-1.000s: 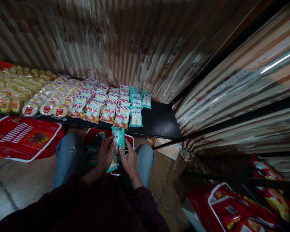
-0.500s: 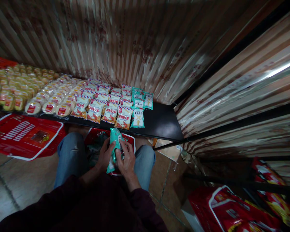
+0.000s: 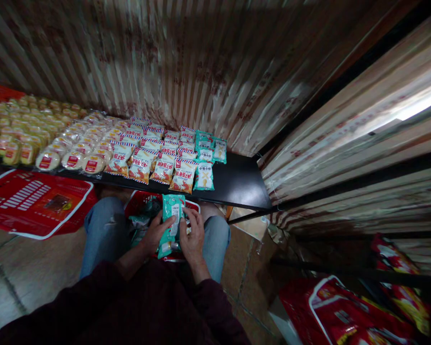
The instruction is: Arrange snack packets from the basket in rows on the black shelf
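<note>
A teal snack bag (image 3: 172,211) is held up between my two hands, above a red basket (image 3: 131,203) set between my knees. My left hand (image 3: 155,235) grips its left side, thumb lying across the front. On the opposite edge, my right hand (image 3: 193,235) is closed with its fingertips against the bag. More teal packets (image 3: 140,221) lie inside the basket, partly hidden by my hands. Just beyond, a matching teal bag (image 3: 204,176) lies at the front of the black shelf (image 3: 237,179), beside rows of white-and-orange snack bags (image 3: 184,176).
Round wrapped cakes (image 3: 48,160) and yellow packets (image 3: 27,153) fill the shelf's left part. A second red basket (image 3: 39,201) is at left on the tiled floor. Red packages (image 3: 348,311) lie at lower right. Black frame bars (image 3: 345,179) run along the right, before striped sheeting.
The teal bag has turned, so its printed flat side now faces up toward me. My fingers have shifted along its edges, and more teal packets show in the basket.
</note>
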The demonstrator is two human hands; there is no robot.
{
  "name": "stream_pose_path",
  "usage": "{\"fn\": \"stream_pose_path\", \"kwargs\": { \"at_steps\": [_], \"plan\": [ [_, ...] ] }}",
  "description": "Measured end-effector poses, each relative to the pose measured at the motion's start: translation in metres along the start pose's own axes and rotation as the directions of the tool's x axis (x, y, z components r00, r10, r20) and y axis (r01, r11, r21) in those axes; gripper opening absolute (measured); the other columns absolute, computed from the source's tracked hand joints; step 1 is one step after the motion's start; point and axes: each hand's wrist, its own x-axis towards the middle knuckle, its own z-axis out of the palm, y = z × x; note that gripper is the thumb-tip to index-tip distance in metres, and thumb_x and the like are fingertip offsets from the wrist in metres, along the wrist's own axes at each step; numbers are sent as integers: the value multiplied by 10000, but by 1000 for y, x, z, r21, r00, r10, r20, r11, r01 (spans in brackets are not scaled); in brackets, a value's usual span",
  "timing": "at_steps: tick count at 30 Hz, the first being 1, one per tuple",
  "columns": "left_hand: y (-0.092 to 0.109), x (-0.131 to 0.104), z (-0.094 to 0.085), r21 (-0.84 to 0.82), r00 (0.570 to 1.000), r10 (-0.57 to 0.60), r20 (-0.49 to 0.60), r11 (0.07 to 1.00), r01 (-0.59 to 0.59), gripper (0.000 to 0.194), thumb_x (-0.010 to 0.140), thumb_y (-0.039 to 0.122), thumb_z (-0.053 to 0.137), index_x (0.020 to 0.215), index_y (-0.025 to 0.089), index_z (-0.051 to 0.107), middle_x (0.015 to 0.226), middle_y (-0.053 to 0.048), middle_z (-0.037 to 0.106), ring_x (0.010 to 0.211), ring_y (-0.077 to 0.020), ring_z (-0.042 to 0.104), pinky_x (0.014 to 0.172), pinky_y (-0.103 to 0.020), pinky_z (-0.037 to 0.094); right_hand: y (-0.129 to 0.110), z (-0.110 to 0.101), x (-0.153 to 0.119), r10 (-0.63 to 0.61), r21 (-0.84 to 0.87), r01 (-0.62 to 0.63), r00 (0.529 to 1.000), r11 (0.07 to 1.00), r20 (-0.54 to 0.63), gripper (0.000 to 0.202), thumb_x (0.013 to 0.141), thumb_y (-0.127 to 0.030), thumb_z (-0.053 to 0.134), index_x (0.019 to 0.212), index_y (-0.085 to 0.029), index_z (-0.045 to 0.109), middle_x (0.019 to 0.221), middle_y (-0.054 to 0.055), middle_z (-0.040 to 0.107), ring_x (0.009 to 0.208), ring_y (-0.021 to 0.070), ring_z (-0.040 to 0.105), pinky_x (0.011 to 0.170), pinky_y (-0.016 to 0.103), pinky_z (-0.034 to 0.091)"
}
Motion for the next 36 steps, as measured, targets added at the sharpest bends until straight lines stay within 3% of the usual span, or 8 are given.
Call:
{"fn": "stream_pose_path", "kwargs": {
  "at_steps": [8, 14, 19, 23, 26, 30, 36],
  "plan": [
    [-6, 2, -1, -63, 999, -39, 24, 997, 40, 710, 620, 398, 786, 1243, 186, 520, 1051, -86, 697, 881, -253, 673, 792, -358, 513, 10, -2, 2, -42, -80, 42, 999, 996, 4, 329, 892, -241, 468, 1198, -222, 589, 1207, 105, 547, 1147, 216, 510, 979, 435, 443],
    [-8, 4, 0, -30, 1000, -20, 20, 999, 21, 659, 617, 406, 781, 1180, 167, 538, 1092, -99, 678, 941, -266, 656, 835, -385, 505, 14, -5, 1, -23, -132, 19, 999, 991, -30, 307, 894, -291, 496, 1172, -215, 601, 1171, 106, 563, 1111, 223, 519, 946, 433, 453],
    [-12, 8, 2, 103, 999, 52, -6, 993, -51, 573, 662, 451, 732, 1126, 168, 549, 1111, -96, 668, 987, -264, 636, 878, -389, 487, 11, -7, -1, 21, -88, -24, 999, 996, -35, 236, 894, -261, 492, 1081, -198, 623, 1005, 85, 594, 945, 190, 566, 832, 351, 500],
    [-17, 11, 4, 239, 988, 152, -20, 960, -143, 584, 701, 472, 688, 1172, 164, 531, 1166, -104, 643, 1089, -269, 590, 956, -394, 443, 8, -9, -1, 15, 1, -15, 1000, 1000, -16, 235, 914, -217, 422, 1061, -205, 605, 980, 70, 614, 946, 178, 579, 851, 340, 490],
    [-19, 11, 10, 287, 983, 183, -10, 942, -172, 602, 737, 470, 655, 1240, 176, 502, 1247, -107, 603, 1172, -270, 542, 1020, -401, 395, 9, -13, 1, 41, 37, -40, 999, 999, -6, 244, 923, -244, 414, 1082, -200, 592, 1004, 73, 624, 969, 182, 584, 870, 348, 486],
    [-19, 10, 20, 225, 989, 144, 12, 964, -143, 607, 786, 477, 603, 1324, 234, 462, 1395, -62, 492, 1312, -251, 415, 1081, -368, 338, 15, -20, 1, 102, 77, -103, 995, 992, 14, 305, 914, -309, 438, 1167, -191, 561, 1106, 93, 629, 1040, 201, 584, 923, 380, 474],
    [-18, 12, 29, 236, 977, 176, 123, 951, -201, 584, 850, 494, 508, 1358, 214, 446, 1483, -47, 369, 1380, -216, 306, 1145, -345, 236, 23, -31, -2, 219, 152, -227, 974, 962, 63, 476, 880, -372, 503, 1315, -185, 470, 1299, 118, 565, 1180, 256, 543, 996, 441, 436]
  ]
}}
